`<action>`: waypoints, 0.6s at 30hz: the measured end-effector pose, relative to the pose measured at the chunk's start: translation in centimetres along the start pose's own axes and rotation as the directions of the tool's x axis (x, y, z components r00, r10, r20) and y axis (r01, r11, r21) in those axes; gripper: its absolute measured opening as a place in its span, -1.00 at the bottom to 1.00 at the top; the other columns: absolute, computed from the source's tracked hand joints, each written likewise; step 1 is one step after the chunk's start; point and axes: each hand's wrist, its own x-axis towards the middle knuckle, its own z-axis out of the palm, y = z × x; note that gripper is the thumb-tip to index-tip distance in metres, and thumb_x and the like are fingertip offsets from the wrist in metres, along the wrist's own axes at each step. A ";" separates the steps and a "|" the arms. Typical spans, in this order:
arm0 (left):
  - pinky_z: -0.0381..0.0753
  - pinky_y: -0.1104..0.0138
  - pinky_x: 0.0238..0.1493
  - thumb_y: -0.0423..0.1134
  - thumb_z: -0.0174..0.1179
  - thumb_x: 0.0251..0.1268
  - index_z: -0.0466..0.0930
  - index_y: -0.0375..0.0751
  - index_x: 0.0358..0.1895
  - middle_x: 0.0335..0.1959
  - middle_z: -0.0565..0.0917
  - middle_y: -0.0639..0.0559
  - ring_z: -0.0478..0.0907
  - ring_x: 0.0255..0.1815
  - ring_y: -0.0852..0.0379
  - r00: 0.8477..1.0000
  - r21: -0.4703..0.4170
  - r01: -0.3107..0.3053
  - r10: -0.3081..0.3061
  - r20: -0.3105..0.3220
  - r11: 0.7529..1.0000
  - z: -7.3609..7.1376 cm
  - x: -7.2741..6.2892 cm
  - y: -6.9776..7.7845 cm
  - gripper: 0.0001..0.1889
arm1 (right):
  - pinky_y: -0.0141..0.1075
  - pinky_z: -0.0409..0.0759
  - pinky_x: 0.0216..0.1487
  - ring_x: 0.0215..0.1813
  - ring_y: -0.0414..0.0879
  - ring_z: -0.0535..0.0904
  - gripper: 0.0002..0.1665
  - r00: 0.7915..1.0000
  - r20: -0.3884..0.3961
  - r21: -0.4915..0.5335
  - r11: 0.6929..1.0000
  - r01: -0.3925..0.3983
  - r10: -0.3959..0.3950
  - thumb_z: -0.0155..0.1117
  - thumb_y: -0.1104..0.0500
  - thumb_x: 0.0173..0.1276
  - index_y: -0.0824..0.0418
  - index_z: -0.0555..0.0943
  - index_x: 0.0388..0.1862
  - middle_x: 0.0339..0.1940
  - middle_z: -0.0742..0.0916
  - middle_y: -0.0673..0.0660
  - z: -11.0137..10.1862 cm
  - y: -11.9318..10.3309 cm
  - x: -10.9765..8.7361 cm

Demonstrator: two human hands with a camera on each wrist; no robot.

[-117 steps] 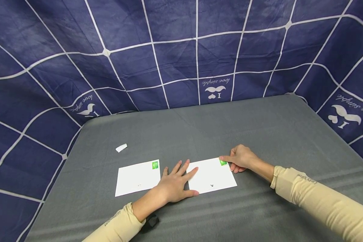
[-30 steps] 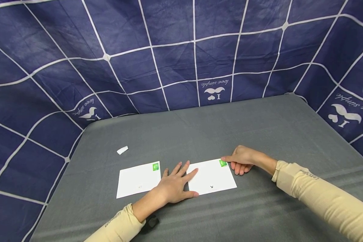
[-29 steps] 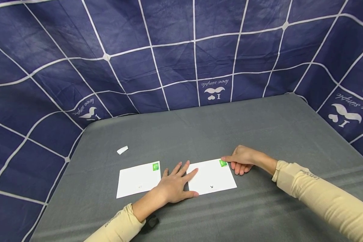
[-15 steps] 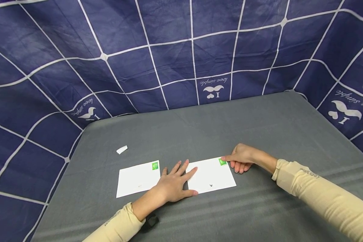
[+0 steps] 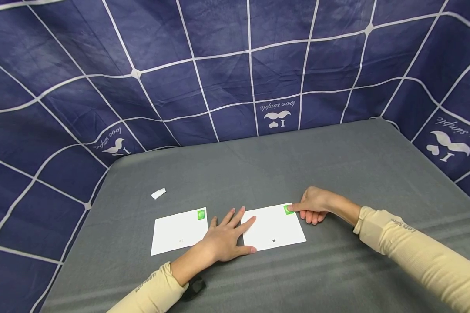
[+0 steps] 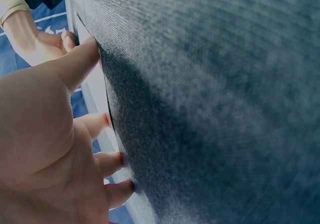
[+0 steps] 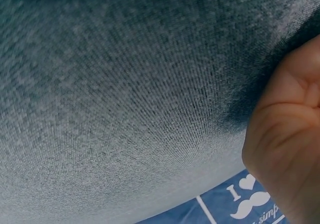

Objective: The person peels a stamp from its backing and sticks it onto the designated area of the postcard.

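Two white envelopes lie side by side on the grey cloth, each with a green stamp in its upper right corner. My left hand rests palm down between them with fingers spread; its index finger and thumb lie on the left edge of the right envelope. The thumb of my right hand presses on that envelope's green stamp, covering part of it. The other right fingers are curled beside the envelope. The left envelope lies close to my left hand, its stamp uncovered.
A small white scrap lies on the grey cloth, beyond the left envelope. Dark blue curtains with white lines stand at the back and both sides. A black object sits beneath my left wrist.
My right thumb has slid slightly over the green stamp, from its upper left edge toward its middle and right. My left hand and both envelopes have stayed in place.
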 end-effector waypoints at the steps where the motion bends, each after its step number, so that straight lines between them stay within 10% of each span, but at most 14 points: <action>1: -0.01 -0.26 0.27 0.33 0.02 0.24 0.01 0.20 0.52 0.54 -0.08 -0.01 -0.15 0.51 -0.04 1.000 0.000 0.000 0.000 0.000 1.000 0.0 0.0 0.0 -0.19 | -0.45 0.41 -0.76 -0.78 -0.26 0.48 -0.47 1.000 0.003 0.000 1.000 0.000 0.000 0.28 -0.11 0.31 0.22 0.55 -0.72 -0.83 0.58 0.03 0.0 0.0 0.0; 18: 0.01 -0.26 0.26 0.33 0.03 0.24 0.02 0.19 0.51 0.54 -0.06 -0.01 -0.14 0.51 -0.05 1.000 0.005 -0.005 0.005 -0.006 1.000 0.0 0.0 -0.1 -0.19 | -0.45 0.41 -0.74 -0.77 -0.25 0.48 -0.50 0.999 0.035 -0.037 0.999 -0.007 0.008 0.38 -0.09 0.22 0.21 0.56 -0.73 -0.83 0.58 0.02 -0.1 -0.1 0.0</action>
